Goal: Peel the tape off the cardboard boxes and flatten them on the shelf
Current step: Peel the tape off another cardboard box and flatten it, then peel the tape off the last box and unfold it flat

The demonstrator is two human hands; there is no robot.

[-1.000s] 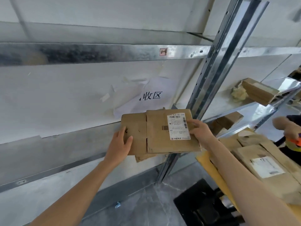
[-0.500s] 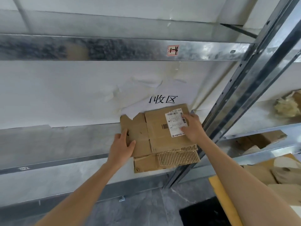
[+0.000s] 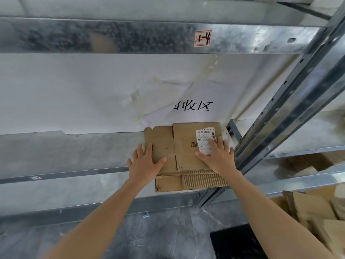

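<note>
Galvanised metal shelf, bare at left; flattened cardboard box lies at its right end beside the upright post; a second cardboard piece underneath overhangs the near edge.

Shelf bare left of flattened cardboard; upright post blocks right

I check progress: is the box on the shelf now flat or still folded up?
Flat. The box lies on the shelf, flaps spread, with both hands, left and right, pressing palms down on it.
</note>
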